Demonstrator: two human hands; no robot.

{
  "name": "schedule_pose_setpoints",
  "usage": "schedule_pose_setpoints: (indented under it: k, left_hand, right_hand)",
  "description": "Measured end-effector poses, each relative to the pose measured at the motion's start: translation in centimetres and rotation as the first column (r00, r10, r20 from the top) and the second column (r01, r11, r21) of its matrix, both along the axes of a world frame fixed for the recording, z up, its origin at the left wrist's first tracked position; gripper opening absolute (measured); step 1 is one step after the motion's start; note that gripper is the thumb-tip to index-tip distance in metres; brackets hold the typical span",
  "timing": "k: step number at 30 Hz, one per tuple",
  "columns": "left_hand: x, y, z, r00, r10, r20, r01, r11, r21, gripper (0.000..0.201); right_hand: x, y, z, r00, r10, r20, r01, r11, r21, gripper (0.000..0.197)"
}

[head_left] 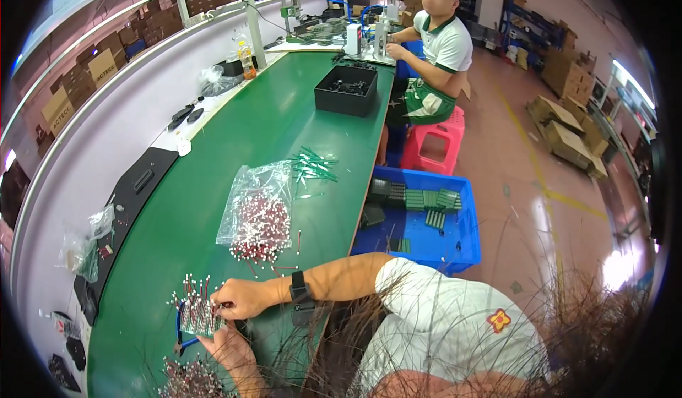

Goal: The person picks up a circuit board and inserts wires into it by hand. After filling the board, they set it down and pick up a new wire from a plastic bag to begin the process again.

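Observation:
My left hand (229,348) holds a small green board (196,317) studded with thin red pins that have white tips, just above the green bench (234,135). My right hand (240,298), with a black watch on the wrist, pinches at the board's top right edge. A blue-handled tool (182,338) lies under the board. A heap of the same red pins (190,381) lies below my hands. A clear bag of red pins (258,213) sits further up the bench, with loose pins spilled beside it.
Green sticks (312,165) lie scattered past the bag. A black box (347,89) stands further along. A blue crate (426,245) with green parts sits on the floor at right. A co-worker (440,50) sits on a pink stool (435,142). Black trays (138,185) line the left.

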State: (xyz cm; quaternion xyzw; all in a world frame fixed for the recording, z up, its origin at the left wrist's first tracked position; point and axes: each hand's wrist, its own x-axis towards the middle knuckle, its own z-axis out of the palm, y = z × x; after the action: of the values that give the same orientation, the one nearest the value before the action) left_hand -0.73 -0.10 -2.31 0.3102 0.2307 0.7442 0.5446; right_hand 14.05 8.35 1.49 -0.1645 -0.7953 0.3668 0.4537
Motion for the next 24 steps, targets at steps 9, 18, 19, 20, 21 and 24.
schedule_pose_setpoints:
  k: [9, 18, 19, 20, 21, 24]
  left_hand:
    - [0.9, 0.4, 1.7, 0.987, 0.161, -0.026, -0.161, 0.934, -0.319, 0.047]
    - [0.3, 0.4, 2.6, 0.983, 0.177, -0.054, -0.185, 0.943, -0.275, 0.047]
    - [0.5, 0.4, 2.6, 0.983, 0.176, -0.047, -0.182, 0.941, -0.285, 0.047]
    - [0.6, 0.4, 2.7, 0.984, 0.166, -0.068, -0.178, 0.941, -0.287, 0.046]
    - [0.8, 0.4, 2.9, 0.984, 0.155, -0.089, -0.174, 0.941, -0.289, 0.045]
    - [1.1, 0.3, 2.8, 0.98, 0.153, -0.129, -0.184, 0.942, -0.282, 0.042]
  right_hand:
    - [0.4, 1.5, -0.3, 0.999, -0.029, 0.021, 0.028, 0.998, 0.058, 0.009]
    - [-0.2, 1.3, 0.8, 0.96, -0.142, 0.24, 0.156, 0.987, -0.04, 0.012]
    - [-0.1, 1.2, 0.6, 0.959, -0.159, 0.233, 0.171, 0.985, -0.034, 0.012]
    - [-0.1, 1.5, 0.0, 0.963, -0.18, 0.202, 0.182, 0.983, 0.008, 0.012]
    - [0.0, 1.7, -0.2, 0.961, -0.181, 0.212, 0.184, 0.983, 0.002, 0.012]
    - [-0.1, 1.5, -0.1, 0.948, -0.22, 0.229, 0.219, 0.975, 0.028, 0.013]
